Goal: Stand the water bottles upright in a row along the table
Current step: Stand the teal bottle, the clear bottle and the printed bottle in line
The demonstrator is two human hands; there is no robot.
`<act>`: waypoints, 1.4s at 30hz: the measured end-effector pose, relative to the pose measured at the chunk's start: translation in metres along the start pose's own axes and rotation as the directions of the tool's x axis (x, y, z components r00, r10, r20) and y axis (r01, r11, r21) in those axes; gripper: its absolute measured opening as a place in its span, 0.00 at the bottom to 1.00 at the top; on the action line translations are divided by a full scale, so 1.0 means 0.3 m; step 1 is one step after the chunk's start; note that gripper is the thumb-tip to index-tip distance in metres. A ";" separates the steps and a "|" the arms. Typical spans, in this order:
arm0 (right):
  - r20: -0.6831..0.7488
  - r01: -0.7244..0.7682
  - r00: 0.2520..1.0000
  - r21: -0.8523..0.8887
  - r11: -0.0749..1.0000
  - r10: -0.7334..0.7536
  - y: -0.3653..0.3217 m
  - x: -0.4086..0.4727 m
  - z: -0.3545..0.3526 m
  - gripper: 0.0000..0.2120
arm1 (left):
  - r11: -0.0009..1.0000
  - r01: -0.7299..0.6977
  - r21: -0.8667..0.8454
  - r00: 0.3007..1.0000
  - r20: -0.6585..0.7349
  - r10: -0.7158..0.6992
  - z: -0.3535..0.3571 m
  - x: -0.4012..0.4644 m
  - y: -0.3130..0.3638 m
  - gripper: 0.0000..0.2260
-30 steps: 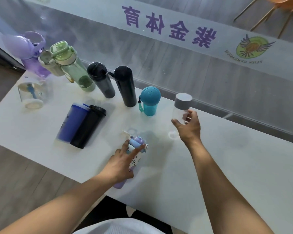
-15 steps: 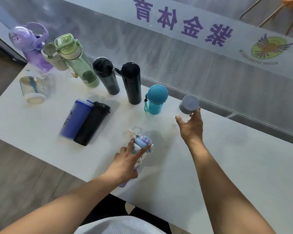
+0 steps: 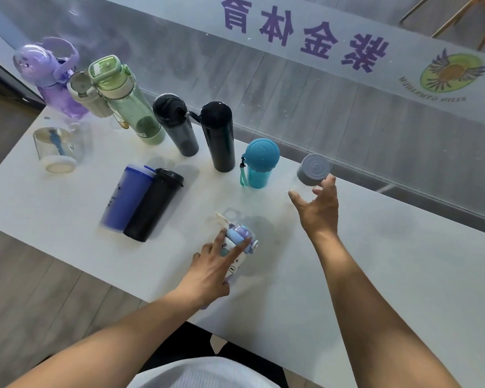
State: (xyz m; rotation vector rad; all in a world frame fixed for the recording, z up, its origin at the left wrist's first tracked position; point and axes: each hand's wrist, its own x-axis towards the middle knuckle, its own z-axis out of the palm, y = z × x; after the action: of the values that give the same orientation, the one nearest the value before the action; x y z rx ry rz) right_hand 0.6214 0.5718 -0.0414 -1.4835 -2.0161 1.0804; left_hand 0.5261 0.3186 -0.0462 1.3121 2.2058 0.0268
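The right hand (image 3: 318, 208) is at the far end of the row, its fingers spread wide around the clear bottle with a grey cap (image 3: 314, 169); the fingertips touch or nearly touch the cap and the clear body below, but I cannot tell if there is real contact, so I judge that this bottle was just placed upright and the hand is letting go. It stands just beside the small teal bottle (image 3: 259, 163), which continues the line of upright bottles along the far edge of the tabletop (image 3: 375, 275): the black flask (image 3: 219, 135), the dark sport bottle (image 3: 175, 124), the green bottle (image 3: 123, 99), a beige one (image 3: 84, 93) and the purple bottle (image 3: 48, 77). The left hand (image 3: 210, 273) lies on the small white and lilac bottle (image 3: 240, 242) near the front edge; its fingers rest over the body, half closed, probably to hold it steady before lifting, because this one lies on its side. Two more lie flat and touching each other, the blue tumbler (image 3: 126, 197) and the black tumbler (image 3: 154, 204); a clear cup (image 3: 55, 148) lies apart at the left. So several bottles remain to be raised and added to the row.
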 end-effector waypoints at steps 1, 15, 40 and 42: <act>0.004 -0.019 1.000 0.014 1.000 0.019 0.001 -0.006 -0.006 0.36 | 1.000 0.004 -0.022 1.000 0.005 -0.004 0.003 -0.002 -0.004 0.47; 0.530 -0.398 0.759 -0.079 0.914 0.377 0.036 -0.394 0.012 0.39 | 0.947 0.019 -0.322 0.999 0.037 -0.008 -0.004 -0.021 -0.017 0.51; 0.030 -0.035 0.999 -0.009 0.999 0.035 -0.014 -0.226 -0.364 0.33 | 0.879 -0.476 -0.020 0.762 -0.509 0.401 -0.371 0.227 0.310 0.26; 0.004 0.003 1.000 -0.022 1.000 -0.003 -0.012 -0.185 -0.374 0.32 | 0.900 -0.436 0.021 0.745 -0.553 0.374 -0.431 0.267 0.326 0.29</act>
State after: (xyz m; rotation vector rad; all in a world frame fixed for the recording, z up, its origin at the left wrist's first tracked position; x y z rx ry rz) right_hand 0.7184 0.5580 0.0366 -1.4903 -2.0386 1.0645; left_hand 0.5141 0.4682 0.0544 1.8748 2.2526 0.7744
